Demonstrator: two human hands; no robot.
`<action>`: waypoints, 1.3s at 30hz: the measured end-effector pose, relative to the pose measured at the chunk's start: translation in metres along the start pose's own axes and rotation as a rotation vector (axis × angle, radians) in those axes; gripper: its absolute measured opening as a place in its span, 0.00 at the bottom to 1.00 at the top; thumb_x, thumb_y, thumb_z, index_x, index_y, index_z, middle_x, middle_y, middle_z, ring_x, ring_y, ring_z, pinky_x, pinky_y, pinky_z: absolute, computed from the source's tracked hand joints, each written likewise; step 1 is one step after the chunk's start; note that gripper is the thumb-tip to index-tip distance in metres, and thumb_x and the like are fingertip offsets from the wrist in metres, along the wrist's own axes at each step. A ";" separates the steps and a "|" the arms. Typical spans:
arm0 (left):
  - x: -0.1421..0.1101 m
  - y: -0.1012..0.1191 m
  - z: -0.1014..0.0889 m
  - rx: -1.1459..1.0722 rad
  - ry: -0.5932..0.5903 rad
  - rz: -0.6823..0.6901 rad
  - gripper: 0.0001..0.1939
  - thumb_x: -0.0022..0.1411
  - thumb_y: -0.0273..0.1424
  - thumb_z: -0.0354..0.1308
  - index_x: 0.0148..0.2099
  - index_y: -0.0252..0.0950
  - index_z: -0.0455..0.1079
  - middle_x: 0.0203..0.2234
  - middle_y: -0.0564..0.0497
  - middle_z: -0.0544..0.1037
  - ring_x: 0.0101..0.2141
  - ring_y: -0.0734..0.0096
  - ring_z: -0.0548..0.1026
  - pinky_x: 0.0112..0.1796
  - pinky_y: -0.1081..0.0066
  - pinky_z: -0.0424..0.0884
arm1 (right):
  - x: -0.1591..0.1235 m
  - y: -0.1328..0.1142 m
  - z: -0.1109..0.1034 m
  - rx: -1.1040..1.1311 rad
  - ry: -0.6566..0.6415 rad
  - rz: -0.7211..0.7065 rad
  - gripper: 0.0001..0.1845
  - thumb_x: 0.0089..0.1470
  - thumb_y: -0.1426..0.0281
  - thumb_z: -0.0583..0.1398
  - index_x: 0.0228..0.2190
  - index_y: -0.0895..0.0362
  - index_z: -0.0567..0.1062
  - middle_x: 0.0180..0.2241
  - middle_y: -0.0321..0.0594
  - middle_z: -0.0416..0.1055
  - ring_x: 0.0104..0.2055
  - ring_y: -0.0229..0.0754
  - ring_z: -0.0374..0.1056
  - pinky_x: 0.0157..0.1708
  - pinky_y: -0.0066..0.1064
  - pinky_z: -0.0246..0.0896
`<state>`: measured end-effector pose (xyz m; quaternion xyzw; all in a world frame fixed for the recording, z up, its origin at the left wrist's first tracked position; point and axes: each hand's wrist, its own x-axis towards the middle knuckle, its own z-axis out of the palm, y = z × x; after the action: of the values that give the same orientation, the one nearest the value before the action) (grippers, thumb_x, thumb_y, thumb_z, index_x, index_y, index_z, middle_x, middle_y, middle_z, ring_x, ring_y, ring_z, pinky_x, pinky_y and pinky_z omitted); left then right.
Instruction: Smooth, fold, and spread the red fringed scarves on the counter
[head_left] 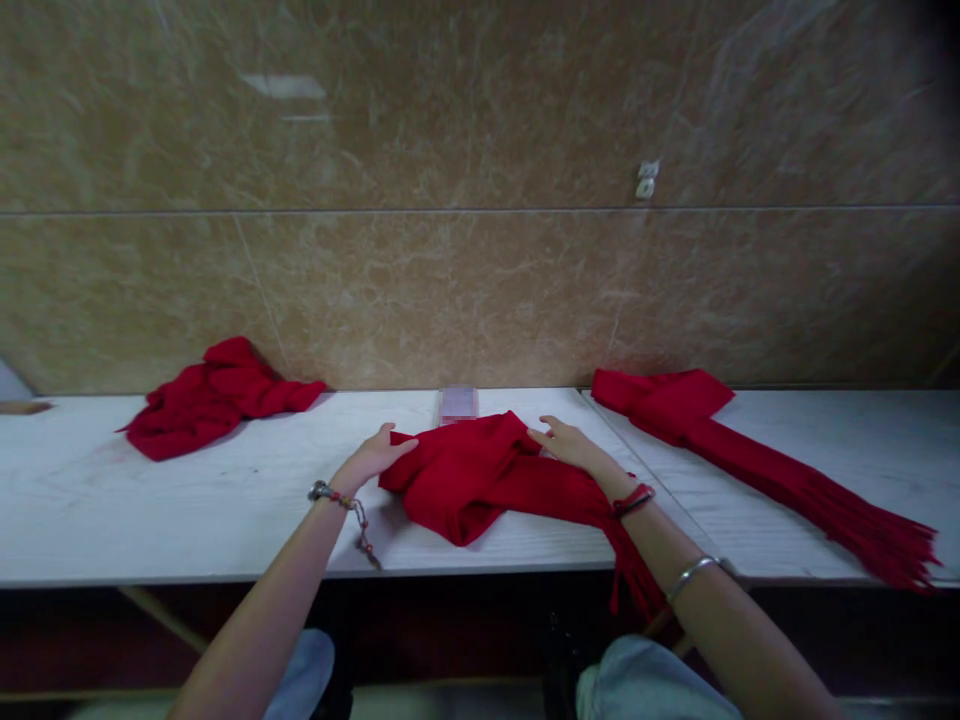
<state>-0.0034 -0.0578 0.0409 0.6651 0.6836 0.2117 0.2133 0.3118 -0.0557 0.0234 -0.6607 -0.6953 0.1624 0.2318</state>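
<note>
A bunched red scarf lies in front of me on the white table, its fringed end hanging over the front edge beneath my right forearm. At its left edge, my left hand grips the cloth, the thumb on top and some fingers hidden. My right hand is at the fold on the other side, with thumb and forefinger apart and a fingertip touching the scarf or very close to it. Just behind the scarf, a small flat card or packet is partly covered; its print is unreadable.
Another red scarf lies crumpled at the left, near the wall. To the right, a third red scarf is stretched diagonally, fringe toward the front edge. A marbled tile wall closes off the back. Something brown lies far left.
</note>
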 end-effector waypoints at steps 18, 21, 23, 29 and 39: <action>0.022 -0.031 -0.012 -0.322 0.000 -0.058 0.38 0.53 0.28 0.55 0.63 0.33 0.42 0.48 0.39 0.68 0.47 0.60 0.69 0.46 0.64 0.64 | 0.089 -0.009 0.023 0.454 0.127 -0.028 0.17 0.45 0.74 0.57 0.40 0.61 0.72 0.27 0.39 0.73 0.30 0.37 0.68 0.31 0.28 0.63; 0.025 -0.026 0.001 0.032 0.191 0.052 0.35 0.53 0.29 0.54 0.62 0.32 0.47 0.53 0.37 0.61 0.53 0.55 0.61 0.51 0.61 0.57 | 0.093 -0.006 0.038 0.368 0.147 0.020 0.19 0.44 0.74 0.59 0.41 0.59 0.71 0.30 0.40 0.73 0.31 0.36 0.68 0.34 0.29 0.62; 0.020 -0.015 0.011 0.143 0.230 0.234 0.31 0.56 0.32 0.51 0.61 0.33 0.50 0.57 0.38 0.56 0.57 0.55 0.56 0.54 0.62 0.53 | 0.093 -0.005 0.041 0.315 0.156 0.047 0.20 0.45 0.75 0.58 0.43 0.59 0.70 0.34 0.42 0.73 0.33 0.37 0.68 0.36 0.29 0.62; -0.006 0.017 0.033 0.188 -0.171 0.500 0.29 0.60 0.42 0.46 0.60 0.34 0.53 0.57 0.40 0.58 0.58 0.57 0.53 0.55 0.60 0.49 | 0.075 -0.014 0.026 0.188 0.165 0.048 0.20 0.48 0.73 0.57 0.46 0.61 0.68 0.42 0.50 0.70 0.43 0.44 0.67 0.42 0.33 0.60; 0.000 0.034 0.046 0.176 -0.110 0.511 0.25 0.63 0.40 0.44 0.60 0.37 0.53 0.57 0.43 0.59 0.57 0.58 0.56 0.54 0.58 0.50 | 0.003 -0.025 0.021 -0.173 -0.132 -0.248 0.12 0.50 0.70 0.58 0.39 0.59 0.69 0.40 0.46 0.72 0.41 0.45 0.68 0.42 0.32 0.58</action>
<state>0.0510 -0.0564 0.0227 0.8423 0.4970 0.1622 0.1313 0.2798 -0.0528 0.0195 -0.5755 -0.7964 0.1149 0.1462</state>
